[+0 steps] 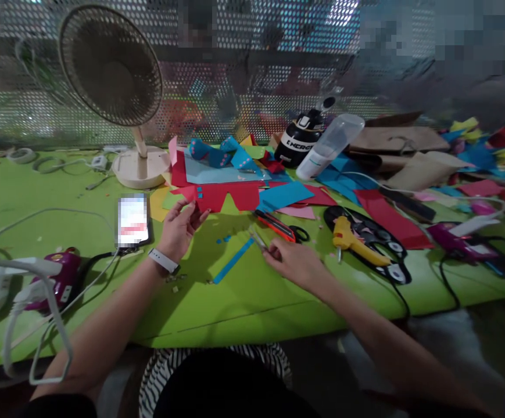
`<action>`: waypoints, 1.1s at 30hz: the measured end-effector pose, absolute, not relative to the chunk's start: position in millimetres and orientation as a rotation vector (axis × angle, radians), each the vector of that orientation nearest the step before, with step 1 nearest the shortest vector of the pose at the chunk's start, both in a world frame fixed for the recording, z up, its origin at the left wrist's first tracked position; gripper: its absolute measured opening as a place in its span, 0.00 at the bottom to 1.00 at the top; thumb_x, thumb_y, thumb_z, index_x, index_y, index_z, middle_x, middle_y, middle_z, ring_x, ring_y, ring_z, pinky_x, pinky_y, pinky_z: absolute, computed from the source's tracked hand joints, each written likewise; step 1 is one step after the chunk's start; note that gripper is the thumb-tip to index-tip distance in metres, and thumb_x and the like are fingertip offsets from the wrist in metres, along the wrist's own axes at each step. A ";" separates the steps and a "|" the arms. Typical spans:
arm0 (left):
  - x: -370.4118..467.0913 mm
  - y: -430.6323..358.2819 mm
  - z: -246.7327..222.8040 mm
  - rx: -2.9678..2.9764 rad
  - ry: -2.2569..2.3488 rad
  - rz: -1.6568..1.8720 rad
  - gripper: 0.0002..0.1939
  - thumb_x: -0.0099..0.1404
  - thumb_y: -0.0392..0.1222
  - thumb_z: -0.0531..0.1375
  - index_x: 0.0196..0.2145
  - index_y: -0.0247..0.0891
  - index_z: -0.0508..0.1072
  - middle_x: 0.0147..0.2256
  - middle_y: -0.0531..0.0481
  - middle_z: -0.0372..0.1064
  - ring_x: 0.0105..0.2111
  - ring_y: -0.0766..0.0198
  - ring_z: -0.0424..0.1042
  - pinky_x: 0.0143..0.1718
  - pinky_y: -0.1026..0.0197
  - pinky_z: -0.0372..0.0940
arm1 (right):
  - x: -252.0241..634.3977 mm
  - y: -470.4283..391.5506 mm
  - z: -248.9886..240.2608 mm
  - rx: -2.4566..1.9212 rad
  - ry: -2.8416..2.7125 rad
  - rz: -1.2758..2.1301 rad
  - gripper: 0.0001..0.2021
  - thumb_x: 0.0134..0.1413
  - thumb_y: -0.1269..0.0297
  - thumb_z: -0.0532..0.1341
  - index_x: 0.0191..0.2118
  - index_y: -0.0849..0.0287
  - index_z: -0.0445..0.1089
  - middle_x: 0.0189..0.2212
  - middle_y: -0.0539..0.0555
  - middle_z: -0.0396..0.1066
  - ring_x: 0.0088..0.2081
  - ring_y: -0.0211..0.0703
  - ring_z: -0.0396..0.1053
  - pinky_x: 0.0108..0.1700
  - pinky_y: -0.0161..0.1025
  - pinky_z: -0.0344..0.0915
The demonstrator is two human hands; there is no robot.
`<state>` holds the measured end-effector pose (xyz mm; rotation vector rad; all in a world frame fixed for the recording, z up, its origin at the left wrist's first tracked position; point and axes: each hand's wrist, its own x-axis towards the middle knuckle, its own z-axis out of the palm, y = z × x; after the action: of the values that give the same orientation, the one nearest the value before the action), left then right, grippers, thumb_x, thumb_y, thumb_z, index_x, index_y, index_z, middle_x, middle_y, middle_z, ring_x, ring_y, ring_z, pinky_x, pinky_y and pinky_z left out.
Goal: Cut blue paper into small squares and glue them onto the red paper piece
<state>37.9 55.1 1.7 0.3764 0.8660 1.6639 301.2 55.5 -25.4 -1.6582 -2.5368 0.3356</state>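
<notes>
From where I stand, the plainest writing is on a black bottle (298,145): a white band reading "ENERG", its last letter hard to make out beside a clear bottle (339,136) leaning in front. The screen of the phone (132,220) at the left is blurred beyond reading.

The red paper (243,197) lies across the middle of the green worktop (182,325), beyond the hands, with a pointed notch cut into its near edge and small blue squares (199,191) on its left end. The left hand (181,226) is there, fingers loosely curled and parted; I can't tell whether they grip the paper. The right hand (296,261) pinches a slim pale tool (258,239), apparently tweezers, at the far end of a blue strip (233,261).

An orange cutter (277,225) and black-handled scissors (301,233) sit between the right hand and the red paper, whose right part is overlapped by a blue sheet (286,195). A yellow glue gun (357,244) lies further right; a fan (110,67) stands behind the phone.
</notes>
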 end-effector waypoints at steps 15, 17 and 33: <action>37.2 56.2 -2.8 0.451 0.870 1.680 0.07 0.62 0.30 0.62 0.33 0.39 0.66 0.30 0.56 0.76 0.30 0.70 0.77 0.42 0.62 0.74 | 300.6 80.0 10.4 -0.802 -1.493 1.623 0.20 0.45 0.52 0.67 0.45 0.56 0.76 0.37 0.57 0.80 0.40 0.52 0.78 0.45 0.51 0.74; 36.6 56.4 -2.3 0.453 0.873 1.686 0.08 0.61 0.30 0.62 0.32 0.39 0.66 0.30 0.56 0.76 0.30 0.70 0.77 0.43 0.61 0.73 | 290.8 79.7 12.4 -0.849 -1.560 1.482 0.16 0.44 0.57 0.70 0.41 0.55 0.76 0.30 0.52 0.79 0.34 0.46 0.78 0.40 0.45 0.75; 35.4 58.2 -3.0 0.447 0.893 1.686 0.08 0.62 0.30 0.61 0.32 0.39 0.66 0.29 0.56 0.76 0.30 0.70 0.77 0.47 0.58 0.73 | 263.1 73.7 -10.4 -0.868 -2.164 0.978 0.14 0.60 0.54 0.60 0.39 0.56 0.79 0.36 0.55 0.79 0.37 0.45 0.76 0.39 0.42 0.72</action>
<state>35.4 58.2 -3.0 0.4470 0.8928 1.6859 263.1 73.7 -10.4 -0.8682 -2.1643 0.9784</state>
